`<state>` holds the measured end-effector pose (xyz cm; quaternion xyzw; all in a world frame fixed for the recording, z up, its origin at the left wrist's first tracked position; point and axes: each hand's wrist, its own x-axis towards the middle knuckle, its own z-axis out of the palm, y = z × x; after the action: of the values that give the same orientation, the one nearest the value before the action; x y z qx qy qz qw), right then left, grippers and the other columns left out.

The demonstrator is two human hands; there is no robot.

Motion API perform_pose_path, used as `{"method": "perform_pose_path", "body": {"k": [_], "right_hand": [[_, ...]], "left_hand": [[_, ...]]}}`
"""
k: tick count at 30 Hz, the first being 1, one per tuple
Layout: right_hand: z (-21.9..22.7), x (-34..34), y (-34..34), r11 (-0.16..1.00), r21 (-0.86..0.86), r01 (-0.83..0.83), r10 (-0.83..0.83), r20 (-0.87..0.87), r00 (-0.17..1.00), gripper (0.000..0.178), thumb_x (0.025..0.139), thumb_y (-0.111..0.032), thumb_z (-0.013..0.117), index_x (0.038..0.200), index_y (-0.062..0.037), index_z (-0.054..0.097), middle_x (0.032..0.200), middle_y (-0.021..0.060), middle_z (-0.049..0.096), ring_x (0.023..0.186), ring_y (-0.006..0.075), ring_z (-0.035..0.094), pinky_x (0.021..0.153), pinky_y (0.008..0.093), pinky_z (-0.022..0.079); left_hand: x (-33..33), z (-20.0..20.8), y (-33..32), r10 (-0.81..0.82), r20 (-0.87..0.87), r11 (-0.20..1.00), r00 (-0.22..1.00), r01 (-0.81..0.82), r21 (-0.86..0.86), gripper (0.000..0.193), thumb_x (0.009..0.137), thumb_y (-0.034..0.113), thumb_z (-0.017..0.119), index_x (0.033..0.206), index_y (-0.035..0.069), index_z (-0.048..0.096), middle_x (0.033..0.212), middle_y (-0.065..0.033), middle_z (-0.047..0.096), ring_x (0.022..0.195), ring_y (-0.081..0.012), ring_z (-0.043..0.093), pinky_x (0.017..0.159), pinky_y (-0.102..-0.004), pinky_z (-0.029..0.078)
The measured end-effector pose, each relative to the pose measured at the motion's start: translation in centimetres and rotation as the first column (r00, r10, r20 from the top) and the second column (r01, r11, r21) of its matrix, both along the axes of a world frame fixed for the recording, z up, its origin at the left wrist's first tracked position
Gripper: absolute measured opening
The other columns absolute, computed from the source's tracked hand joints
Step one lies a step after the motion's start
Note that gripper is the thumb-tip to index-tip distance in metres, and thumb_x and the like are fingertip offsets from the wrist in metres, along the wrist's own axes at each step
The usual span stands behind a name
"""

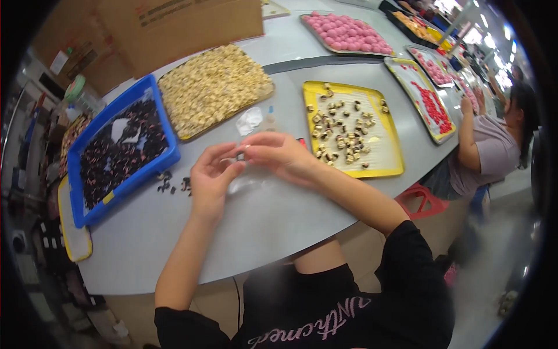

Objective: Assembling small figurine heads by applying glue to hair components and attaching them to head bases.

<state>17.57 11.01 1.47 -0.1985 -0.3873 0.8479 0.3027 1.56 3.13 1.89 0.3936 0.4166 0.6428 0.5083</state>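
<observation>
We see the left hand [210, 177] and right hand [278, 154] pinched together on a small dark piece [240, 156] above the grey surface [261, 215] — blue bin [168, 152] left, yellow tray [395, 152] right.

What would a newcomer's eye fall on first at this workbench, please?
Probably the two hands meeting at the table's middle, the left hand and right hand pinching one small dark piece between their fingertips. Next come the colours: a blue tray of dark pieces at the left, a yellow tray of assembled two-tone pieces at the right, and a tray of pink pieces farther back.
</observation>
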Motion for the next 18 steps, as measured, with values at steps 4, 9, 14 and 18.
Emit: {"method": "perform_pose_path", "body": {"k": [4, 9, 14, 18], "right_hand": [[0.14, 0.32, 0.20, 1.000, 0.025, 0.009, -0.011, 0.101, 0.995, 0.023, 0.086, -0.011, 0.062, 0.107, -0.0020, 0.059, 0.104, 0.0076, 0.062, 0.098, 0.0127, 0.056, 0.087, 0.0259, 0.044], [0.39, 0.27, 0.23, 1.000, -0.007, 0.010, -0.010, 0.102, 0.995, 0.017, 0.086, -0.013, 0.063, 0.101, -0.0060, 0.059, 0.099, 0.0041, 0.061, 0.090, 0.0101, 0.055, 0.081, 0.0235, 0.044], [0.03, 0.35, 0.29, 0.998, -0.028, -0.058, 0.060, 0.058, 0.997, 0.015, 0.085, -0.014, 0.065, 0.095, -0.0074, 0.057, 0.097, 0.0026, 0.060, 0.085, 0.0099, 0.054, 0.077, 0.0232, 0.043], [-0.18, 0.34, 0.46, 0.994, -0.045, -0.102, 0.103, 0.024, 0.994, 0.016, 0.084, -0.014, 0.065, 0.094, -0.0082, 0.054, 0.096, 0.0028, 0.060, 0.085, 0.0107, 0.054, 0.078, 0.0238, 0.044]], "left_hand": [[-0.16, -0.42, 0.22, 0.002, -0.066, 1.000, 0.998, -0.003, -0.008, 0.035, 0.076, -0.004, 0.067, 0.109, -0.002, 0.056, 0.101, -0.0088, 0.061, 0.084, -0.0103, 0.058, 0.076, -0.0224, 0.048], [-0.25, -0.41, 0.23, 0.020, -0.043, 1.000, 0.999, -0.021, -0.005, 0.036, 0.076, -0.002, 0.068, 0.110, -0.001, 0.056, 0.102, -0.0082, 0.062, 0.083, -0.0088, 0.057, 0.076, -0.0221, 0.048], [-0.21, -0.46, 0.29, 0.023, -0.043, 0.999, 0.999, -0.024, -0.024, 0.037, 0.076, -0.001, 0.069, 0.111, -0.001, 0.056, 0.104, -0.0090, 0.063, 0.081, -0.0076, 0.056, 0.077, -0.0221, 0.048], [-0.27, -0.56, 0.27, 0.020, -0.077, 1.000, 0.997, -0.021, -0.009, 0.035, 0.075, 0.000, 0.071, 0.108, 0.000, 0.058, 0.103, -0.0092, 0.064, 0.079, -0.0058, 0.056, 0.072, -0.0204, 0.046]]}}
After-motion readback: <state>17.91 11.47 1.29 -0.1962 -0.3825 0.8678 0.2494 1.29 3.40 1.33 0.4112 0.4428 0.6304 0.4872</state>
